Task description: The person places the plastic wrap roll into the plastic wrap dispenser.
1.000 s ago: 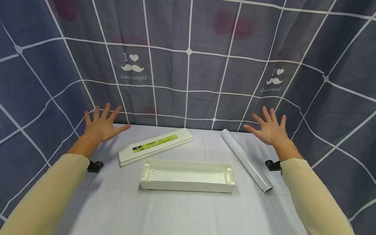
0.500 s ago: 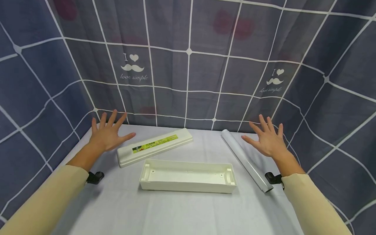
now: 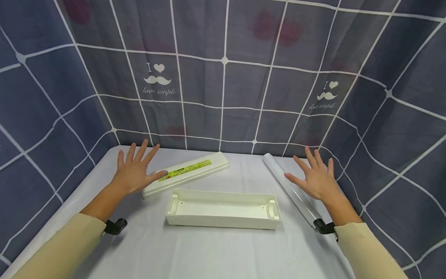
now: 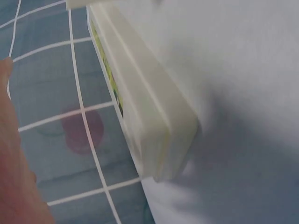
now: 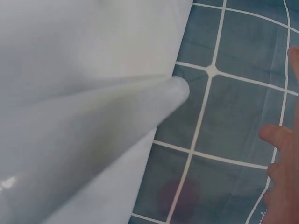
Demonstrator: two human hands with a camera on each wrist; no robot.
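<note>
My left hand (image 3: 134,174), fingers spread, hovers over the left end of a long white plastic lid (image 3: 188,174) that carries a yellow-green label. In the left wrist view the lid (image 4: 145,102) shows its corner, apart from the hand at the left edge. My right hand (image 3: 318,180) is also spread, held just to the right of and partly over a roll of clear film (image 3: 283,180). The right wrist view shows the roll (image 5: 117,116) slanting across the table, with the fingers apart from it. Between the hands lies an open white plastic box (image 3: 223,221). Neither hand holds anything.
A white cloth (image 3: 223,255) covers the table. Dark grey-blue checked curtains (image 3: 205,85) stand behind the table and at both sides. A small black wrist camera (image 3: 115,226) sits on the left wrist, and a black wrist camera (image 3: 325,226) on the right.
Both hands have come down and closer to me, the left one also moving right over the lid's end. The lid, box and roll stay where they were.
</note>
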